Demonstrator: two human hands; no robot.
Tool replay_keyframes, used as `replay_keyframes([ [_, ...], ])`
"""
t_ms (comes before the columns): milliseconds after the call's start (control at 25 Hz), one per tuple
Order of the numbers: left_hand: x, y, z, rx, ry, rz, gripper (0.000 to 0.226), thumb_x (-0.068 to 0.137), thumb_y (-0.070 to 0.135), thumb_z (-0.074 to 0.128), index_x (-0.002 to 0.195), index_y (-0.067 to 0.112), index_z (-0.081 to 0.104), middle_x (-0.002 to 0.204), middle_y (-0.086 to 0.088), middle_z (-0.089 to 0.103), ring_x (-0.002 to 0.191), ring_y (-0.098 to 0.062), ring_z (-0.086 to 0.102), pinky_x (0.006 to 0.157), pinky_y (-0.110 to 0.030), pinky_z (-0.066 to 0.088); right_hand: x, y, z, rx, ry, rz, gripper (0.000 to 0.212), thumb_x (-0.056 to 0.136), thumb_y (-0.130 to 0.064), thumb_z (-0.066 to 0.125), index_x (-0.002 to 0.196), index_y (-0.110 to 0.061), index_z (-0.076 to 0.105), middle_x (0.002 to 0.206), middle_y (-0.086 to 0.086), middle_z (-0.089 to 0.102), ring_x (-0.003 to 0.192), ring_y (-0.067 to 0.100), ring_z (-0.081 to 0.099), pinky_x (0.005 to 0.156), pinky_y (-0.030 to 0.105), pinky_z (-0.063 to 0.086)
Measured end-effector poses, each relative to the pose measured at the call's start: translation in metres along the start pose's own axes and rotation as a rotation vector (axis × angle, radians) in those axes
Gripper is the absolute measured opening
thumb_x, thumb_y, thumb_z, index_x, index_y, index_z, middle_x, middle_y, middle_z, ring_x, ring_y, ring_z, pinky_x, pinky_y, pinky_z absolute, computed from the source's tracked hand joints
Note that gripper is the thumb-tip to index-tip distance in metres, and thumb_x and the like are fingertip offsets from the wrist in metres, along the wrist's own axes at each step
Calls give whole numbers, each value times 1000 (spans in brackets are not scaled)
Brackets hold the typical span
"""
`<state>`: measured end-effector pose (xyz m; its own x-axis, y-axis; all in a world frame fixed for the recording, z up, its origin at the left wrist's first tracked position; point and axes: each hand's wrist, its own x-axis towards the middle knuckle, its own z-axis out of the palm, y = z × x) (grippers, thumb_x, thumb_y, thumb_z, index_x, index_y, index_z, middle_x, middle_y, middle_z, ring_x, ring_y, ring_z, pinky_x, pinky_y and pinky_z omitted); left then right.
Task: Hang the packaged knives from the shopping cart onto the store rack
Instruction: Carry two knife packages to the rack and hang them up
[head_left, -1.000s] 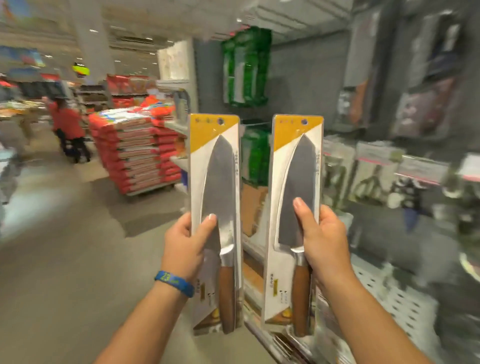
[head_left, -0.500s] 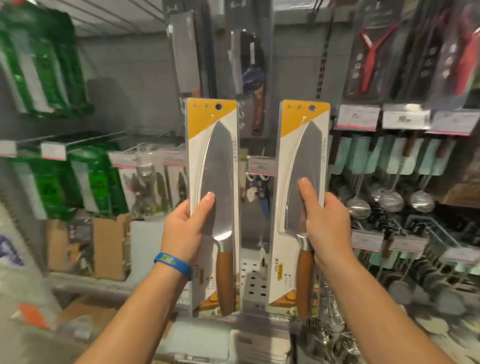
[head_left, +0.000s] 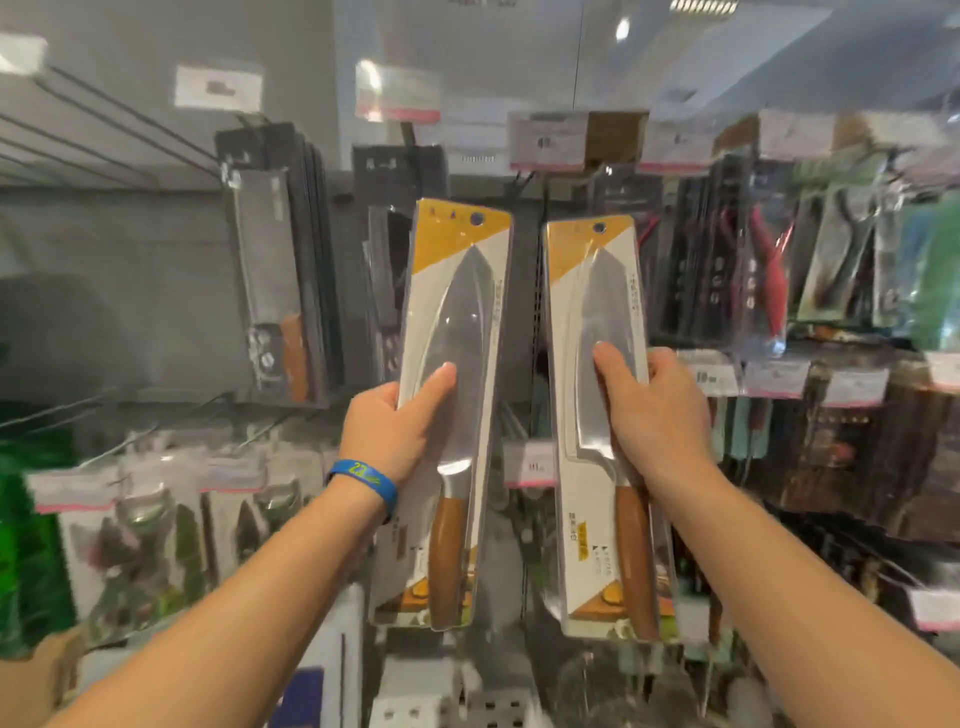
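Pale price tags (head_left: 545, 140) hang above dark packs (head_left: 270, 260) and red-handled tools (head_left: 772, 270).

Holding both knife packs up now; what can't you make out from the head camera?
- Free hook: head view, not discernible; left knife pack and right knife pack cover the rack's middle.
- Price tags: print motion-blurred.
- Fingertips, thumbs aside, of left hand and right hand: behind the packs.
- Shopping cart: outside the frame.

L hand (head_left: 395, 431) grips left knife pack (head_left: 457, 312) at blade level, thumb across the front; R hand (head_left: 654, 421) grips right knife pack (head_left: 597, 291) likewise. Both packs upright, side by side, not touching, hang holes up top, store rack (head_left: 535, 291) beyond. Blue wristband (head_left: 363, 480) on L wrist. Dark knife packs (head_left: 275, 260) hang far left; price tags (head_left: 545, 140) above.
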<state>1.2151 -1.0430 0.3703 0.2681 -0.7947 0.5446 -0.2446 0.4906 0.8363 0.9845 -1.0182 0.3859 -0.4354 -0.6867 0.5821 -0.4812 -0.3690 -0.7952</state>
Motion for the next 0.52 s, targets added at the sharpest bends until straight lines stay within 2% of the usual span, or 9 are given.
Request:
replay_keyframes([
  [120,42,19,27,44,46,37,63,77,62,71,45,19,38,41,10,34,40,-5,27,39,-21,25,59,-14,1,-68,24,-55,41,88,-69,53,88,-28,59,86,-10,66,74,8,60,55,28,37],
  [200,69,27,43,90,79,35,68,76,68,67,44,20,31,36,10,28,36,-8,28,36,-21,24,88,-15,5,-140,-2,-95,46,87,-72,51,91,-27,60,87,-8,66,75,12,60,55,28,36],
  [320,96,24,62,162,143,8,74,77,74,62,41,17,30,33,6,29,40,-11,30,42,-30,27,119,-7,12,-221,-39,-106,58,88,-73,49,103,-19,63,95,-1,67,84,23,62,63,33,42],
  [400,106,10,72,174,189,-11,76,76,75,61,39,16,33,34,5,31,40,-11,29,46,-33,26,131,4,13,-249,-62,-104,57,89,-73,49,104,-20,63,90,-4,65,78,18,62,60,31,41],
  [520,115,0,85,142,223,-26,70,73,78,61,49,20,31,43,6,30,45,-12,28,50,-32,25,148,13,15,-234,-84,-139,58,90,-77,48,104,-22,60,88,-8,63,75,12,60,55,28,37],
])
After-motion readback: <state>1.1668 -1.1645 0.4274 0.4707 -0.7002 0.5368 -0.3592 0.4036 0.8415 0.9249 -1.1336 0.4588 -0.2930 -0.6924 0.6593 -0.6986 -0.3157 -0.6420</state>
